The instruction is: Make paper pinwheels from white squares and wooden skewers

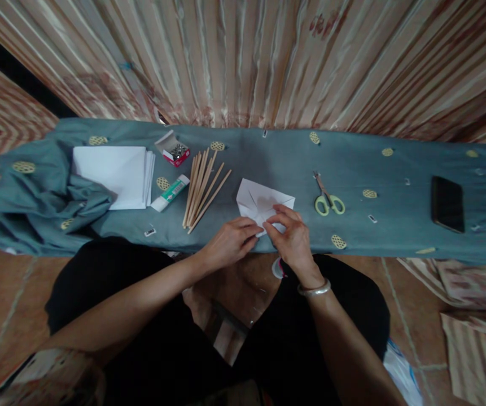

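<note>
The person's left hand [231, 241] and right hand [290, 234] pinch the near edge of a folded white paper [263, 197] over the teal cloth [357, 169], between wooden sticks [199, 189] and scissors [324, 190], with a small open box [174, 151] farther back.

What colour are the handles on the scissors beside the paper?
The scissors' handles are light yellowish green, seen in the head view, the only one available.

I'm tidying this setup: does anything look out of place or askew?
Yes: the blue-green cloth is bunched up at its left end, with a fold lying over a corner of the white paper stack. It looks odd because the cloth lies mostly flat elsewhere.
</note>
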Available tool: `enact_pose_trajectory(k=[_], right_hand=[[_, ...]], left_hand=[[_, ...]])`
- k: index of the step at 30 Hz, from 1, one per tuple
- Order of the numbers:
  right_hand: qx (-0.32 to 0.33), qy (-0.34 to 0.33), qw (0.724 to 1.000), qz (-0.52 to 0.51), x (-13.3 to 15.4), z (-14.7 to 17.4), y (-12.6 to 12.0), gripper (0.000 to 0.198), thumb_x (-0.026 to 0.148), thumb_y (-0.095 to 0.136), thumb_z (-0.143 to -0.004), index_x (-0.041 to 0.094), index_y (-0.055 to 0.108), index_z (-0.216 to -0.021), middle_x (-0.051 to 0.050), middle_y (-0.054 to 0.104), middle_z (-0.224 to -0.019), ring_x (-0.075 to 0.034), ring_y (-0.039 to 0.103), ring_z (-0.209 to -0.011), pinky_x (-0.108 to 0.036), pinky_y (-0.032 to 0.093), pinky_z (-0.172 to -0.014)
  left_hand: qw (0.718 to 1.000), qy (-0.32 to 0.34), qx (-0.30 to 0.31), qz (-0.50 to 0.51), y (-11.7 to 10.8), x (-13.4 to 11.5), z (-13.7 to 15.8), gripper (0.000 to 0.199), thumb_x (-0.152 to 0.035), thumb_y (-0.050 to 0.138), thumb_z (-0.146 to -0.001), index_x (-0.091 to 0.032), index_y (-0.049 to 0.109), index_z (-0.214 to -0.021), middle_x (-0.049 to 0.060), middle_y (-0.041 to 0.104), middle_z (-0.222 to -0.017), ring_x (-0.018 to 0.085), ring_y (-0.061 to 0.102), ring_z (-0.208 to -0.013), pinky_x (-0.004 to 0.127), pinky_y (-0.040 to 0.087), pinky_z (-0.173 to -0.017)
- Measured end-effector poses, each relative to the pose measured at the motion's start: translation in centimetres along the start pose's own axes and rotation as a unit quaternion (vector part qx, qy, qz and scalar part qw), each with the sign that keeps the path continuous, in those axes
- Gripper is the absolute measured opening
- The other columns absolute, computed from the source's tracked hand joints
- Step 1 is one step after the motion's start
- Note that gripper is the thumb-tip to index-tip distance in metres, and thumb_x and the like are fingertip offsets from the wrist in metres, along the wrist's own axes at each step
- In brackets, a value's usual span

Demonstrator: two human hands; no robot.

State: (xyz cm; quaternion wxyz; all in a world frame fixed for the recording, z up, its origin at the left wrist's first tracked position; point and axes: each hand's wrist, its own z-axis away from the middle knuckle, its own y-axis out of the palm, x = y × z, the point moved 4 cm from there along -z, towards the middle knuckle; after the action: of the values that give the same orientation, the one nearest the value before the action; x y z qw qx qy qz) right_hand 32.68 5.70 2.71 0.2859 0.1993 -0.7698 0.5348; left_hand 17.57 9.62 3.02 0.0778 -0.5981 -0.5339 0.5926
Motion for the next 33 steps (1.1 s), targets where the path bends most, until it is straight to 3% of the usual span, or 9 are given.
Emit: enact_pose_trajectory(k=[23, 33], right_hand=[[0.010, -0.051, 0.998, 0.021, 0.7, 0.4, 0.1, 0.024, 0.024, 0.049, -0.090, 0.018, 0.071, -0.095, -0.014, 0.063, -0.121, -0.028, 0.056, -0.115, -0.046, 0.045, -0.098], [0.029, -0.105, 0.993, 0.038, 0.7, 1.1, 0.6, 0.032, 0.023, 0.039, -0.094, 0.020, 0.066, -0.110, -0.011, 0.050, -0.138, -0.028, 0.045, -0.126, -0.051, 0.043, -0.103]], left_hand=[[1.000, -0.011, 0.027, 0.007, 0.1, 0.0, -0.2, 0.025, -0.014, 0.049, -0.090, -0.014, 0.067, -0.107, 0.009, 0.065, -0.098, 0.018, 0.061, -0.097, 0.031, 0.051, -0.089], [0.999, -0.014, 0.033, 0.021, -0.2, -0.3, -0.4, 0.024, -0.015, 0.047, -0.091, -0.012, 0.068, -0.103, 0.010, 0.066, -0.098, 0.019, 0.062, -0.096, 0.032, 0.051, -0.089]])
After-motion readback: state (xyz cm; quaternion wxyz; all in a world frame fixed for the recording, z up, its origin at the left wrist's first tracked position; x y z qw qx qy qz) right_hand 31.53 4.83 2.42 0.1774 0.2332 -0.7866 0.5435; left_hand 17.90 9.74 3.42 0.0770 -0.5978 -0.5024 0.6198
